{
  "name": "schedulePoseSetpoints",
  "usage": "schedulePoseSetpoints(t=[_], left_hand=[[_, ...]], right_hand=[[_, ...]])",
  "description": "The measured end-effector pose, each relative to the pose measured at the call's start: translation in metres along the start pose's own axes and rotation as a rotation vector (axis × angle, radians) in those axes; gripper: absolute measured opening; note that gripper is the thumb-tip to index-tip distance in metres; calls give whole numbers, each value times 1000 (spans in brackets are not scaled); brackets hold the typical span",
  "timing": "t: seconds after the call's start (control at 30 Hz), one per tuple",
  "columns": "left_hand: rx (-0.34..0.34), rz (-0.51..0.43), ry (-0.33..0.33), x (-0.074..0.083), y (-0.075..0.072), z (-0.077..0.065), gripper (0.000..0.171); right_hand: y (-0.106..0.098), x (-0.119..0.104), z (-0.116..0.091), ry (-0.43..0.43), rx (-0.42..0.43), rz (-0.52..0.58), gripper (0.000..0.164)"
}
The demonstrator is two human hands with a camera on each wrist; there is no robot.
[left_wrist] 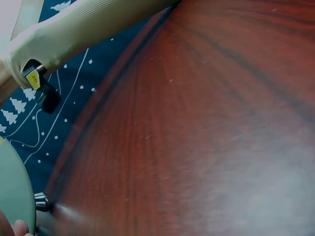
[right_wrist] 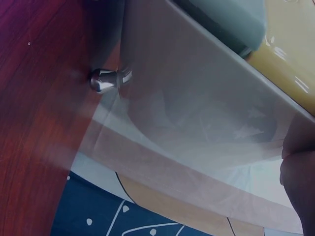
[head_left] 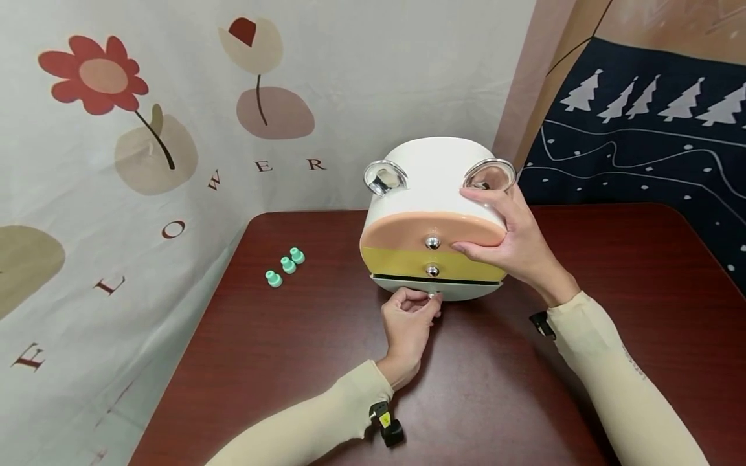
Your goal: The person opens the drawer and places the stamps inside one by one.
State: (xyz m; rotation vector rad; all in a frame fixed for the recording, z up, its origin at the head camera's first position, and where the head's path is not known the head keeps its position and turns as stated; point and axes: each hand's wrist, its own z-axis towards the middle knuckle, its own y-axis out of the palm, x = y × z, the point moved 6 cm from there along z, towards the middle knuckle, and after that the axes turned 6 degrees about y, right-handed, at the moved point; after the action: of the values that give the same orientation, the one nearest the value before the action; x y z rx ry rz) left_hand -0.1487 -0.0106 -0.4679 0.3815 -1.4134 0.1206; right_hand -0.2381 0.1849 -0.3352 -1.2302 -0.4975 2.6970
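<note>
A white, round-sided drawer cabinet point(head_left: 440, 171) with two shiny metal ears stands on the table. Its front has an orange drawer point(head_left: 402, 232), a yellow drawer point(head_left: 396, 262) and a pale green bottom drawer point(head_left: 474, 291). My left hand point(head_left: 405, 333) pinches the green drawer's small knob, which its fingertips partly hide. A dark gap shows along that drawer's top edge, and its front juts forward of the yellow one. My right hand point(head_left: 521, 243) grips the cabinet's right side, thumb across the front and fingers below the right ear. A metal foot point(right_wrist: 104, 80) shows under the cabinet in the right wrist view.
Three small mint-green pegs point(head_left: 288, 265) stand on the left of the dark red-brown table point(head_left: 280, 362). Behind it hangs a pale cloth point(head_left: 361, 77) with flowers and letters. A navy cloth point(head_left: 641, 155) with white trees is at the back right.
</note>
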Motion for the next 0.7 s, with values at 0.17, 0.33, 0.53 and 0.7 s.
schedulePoseSetpoints(t=[0.17,0.33,0.53,0.7], left_hand=[[-19,26,-7,3,-5,-11,22],[-27,50,-13,5,-11,-21,22],[-8,89,10,7,-16,-30,24],[-14,91,33,9,-18,-37,23]], right_hand=[[-1,-1,-1,-15,10,-28,85],[-2,-1,-4,-6,20,-51,82],[-1,0,-6,-18,20,-68,83],[-2,1,-1,-41,32,-67,84]])
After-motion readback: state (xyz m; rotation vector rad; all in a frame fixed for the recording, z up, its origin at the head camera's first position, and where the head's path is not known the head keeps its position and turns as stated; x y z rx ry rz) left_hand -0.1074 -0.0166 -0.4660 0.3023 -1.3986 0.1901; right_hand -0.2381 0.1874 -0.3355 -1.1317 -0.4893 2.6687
